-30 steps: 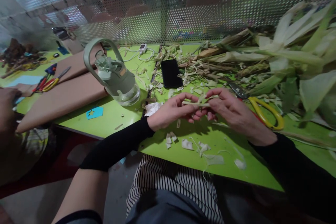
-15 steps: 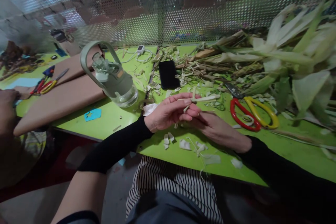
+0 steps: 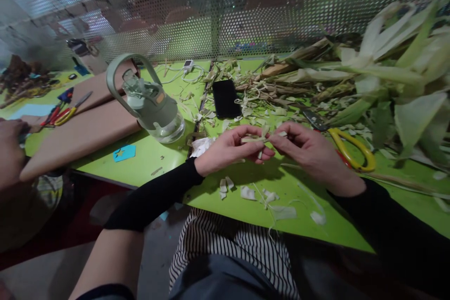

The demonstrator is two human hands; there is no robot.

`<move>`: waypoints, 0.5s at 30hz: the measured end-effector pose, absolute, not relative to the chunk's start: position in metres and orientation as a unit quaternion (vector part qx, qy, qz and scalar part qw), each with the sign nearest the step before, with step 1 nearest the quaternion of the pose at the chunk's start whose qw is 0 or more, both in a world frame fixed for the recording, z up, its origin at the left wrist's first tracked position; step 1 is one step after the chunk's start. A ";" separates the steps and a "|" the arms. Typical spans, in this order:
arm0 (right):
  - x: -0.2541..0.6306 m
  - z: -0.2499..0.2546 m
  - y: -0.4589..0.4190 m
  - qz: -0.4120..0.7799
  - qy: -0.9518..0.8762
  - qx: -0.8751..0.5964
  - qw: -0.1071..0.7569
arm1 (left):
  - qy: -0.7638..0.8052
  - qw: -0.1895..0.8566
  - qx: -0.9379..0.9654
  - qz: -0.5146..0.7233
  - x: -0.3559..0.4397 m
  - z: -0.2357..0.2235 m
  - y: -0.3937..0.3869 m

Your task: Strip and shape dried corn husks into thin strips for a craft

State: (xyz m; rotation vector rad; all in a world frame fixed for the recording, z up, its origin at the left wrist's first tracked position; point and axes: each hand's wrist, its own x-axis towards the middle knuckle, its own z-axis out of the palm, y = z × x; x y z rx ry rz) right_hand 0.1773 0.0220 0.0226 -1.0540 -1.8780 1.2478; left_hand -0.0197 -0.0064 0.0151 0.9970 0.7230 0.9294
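My left hand and my right hand meet above the green table, both pinching a pale strip of corn husk between the fingertips. The strip lies roughly level between the two hands. Small torn husk scraps lie on the table just under my hands, near its front edge. Both arms wear black sleeves.
Yellow and red scissors lie right of my right hand. A heap of corn husks and leaves fills the right side. A black phone, a tilted water bottle, brown boards and another person's hand are to the left.
Half a second ago my right hand had dropped below the left, which held the strip alone. Now the right hand is back up, pinching the strip's right end.
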 end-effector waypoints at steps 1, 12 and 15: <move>0.176 0.022 0.022 0.507 -0.703 -0.388 0.314 | 0.329 0.717 0.460 0.407 -0.019 0.015 -0.007; 0.173 0.021 0.017 0.404 -0.765 -0.407 0.291 | 0.345 0.672 0.526 0.391 -0.016 0.004 -0.006; 0.172 0.023 0.013 0.402 -0.754 -0.414 0.315 | 0.364 0.643 0.545 0.396 -0.014 0.003 -0.006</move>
